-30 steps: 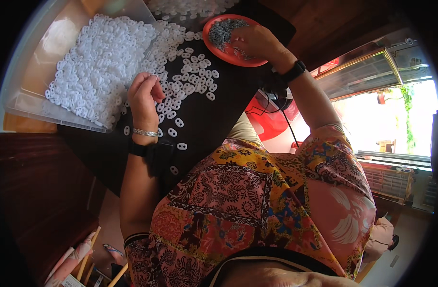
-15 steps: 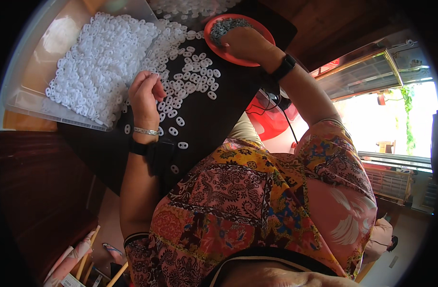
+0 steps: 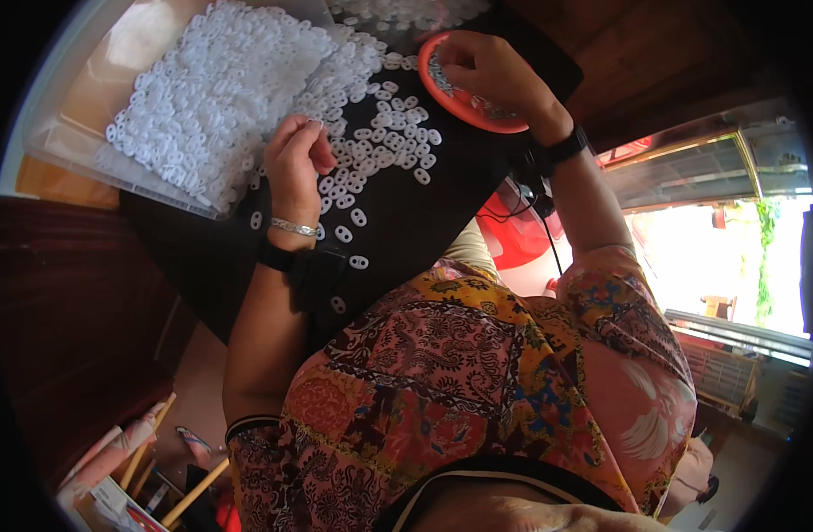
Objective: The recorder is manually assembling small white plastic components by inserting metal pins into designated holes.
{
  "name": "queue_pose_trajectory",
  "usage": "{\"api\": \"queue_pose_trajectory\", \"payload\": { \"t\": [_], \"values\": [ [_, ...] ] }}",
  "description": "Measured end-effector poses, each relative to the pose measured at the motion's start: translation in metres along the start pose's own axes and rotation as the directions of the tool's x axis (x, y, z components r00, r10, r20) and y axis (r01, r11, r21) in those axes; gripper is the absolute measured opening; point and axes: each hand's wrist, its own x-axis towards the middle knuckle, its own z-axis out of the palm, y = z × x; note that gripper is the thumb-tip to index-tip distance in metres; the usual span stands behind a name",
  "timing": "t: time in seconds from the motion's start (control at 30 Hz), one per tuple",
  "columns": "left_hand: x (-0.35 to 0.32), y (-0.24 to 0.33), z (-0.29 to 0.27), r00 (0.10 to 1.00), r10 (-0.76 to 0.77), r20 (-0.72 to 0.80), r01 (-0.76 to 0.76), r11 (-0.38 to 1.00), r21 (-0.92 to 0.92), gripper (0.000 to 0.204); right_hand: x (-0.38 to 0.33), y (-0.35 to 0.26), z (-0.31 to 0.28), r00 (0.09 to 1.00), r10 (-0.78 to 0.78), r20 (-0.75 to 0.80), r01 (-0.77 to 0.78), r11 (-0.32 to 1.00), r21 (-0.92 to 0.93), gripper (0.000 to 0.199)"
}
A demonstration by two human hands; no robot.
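My left hand (image 3: 296, 173) is closed, thumb and fingers bent together, above the edge of a spread of small white oval plastic pieces (image 3: 388, 140), each with two holes. What its fingertips hold, if anything, is too small to make out. My right hand (image 3: 495, 73) is over a red-orange bowl (image 3: 474, 119) of small grey metal parts (image 3: 440, 78). Its fingers are curled together; whatever lies between them is hidden. A clear plastic bin (image 3: 145, 187) beside my left hand is heaped with the same white pieces, which spill over onto the black table.
The dark tabletop (image 3: 406, 208) curves round in front of me. A clear bag of white pieces (image 3: 406, 12) lies at the far edge. Right of the table stands a red plastic stool (image 3: 511, 239) with a black cable (image 3: 553, 244) hanging by it. Wooden sticks (image 3: 193, 492) stand at lower left.
My right hand has lifted a little from the heap of metal parts and stays over the bowl. My left hand keeps its bent pose. The whole view has shifted slightly.
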Motion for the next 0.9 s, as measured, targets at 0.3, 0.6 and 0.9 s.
{"api": "queue_pose_trajectory", "payload": {
  "t": [0.3, 0.6, 0.9],
  "values": [
    [-0.002, 0.005, 0.002, 0.993, 0.076, -0.085, -0.08, 0.996, -0.049, 0.012, 0.045, -0.073, 0.058, 0.966, -0.259, 0.025, 0.17, 0.702, 0.691, 0.017],
    [-0.005, 0.003, 0.002, 0.994, 0.096, -0.057, -0.096, 0.995, -0.004, 0.012, 0.052, -0.064, 0.085, 0.958, -0.24, 0.157, 0.069, 0.724, 0.687, 0.017],
    [-0.006, 0.004, 0.003, 0.992, 0.128, -0.021, -0.128, 0.992, 0.009, 0.013, 0.045, -0.071, 0.089, 0.943, -0.302, 0.142, 0.13, 0.723, 0.678, 0.018]
  ]
}}
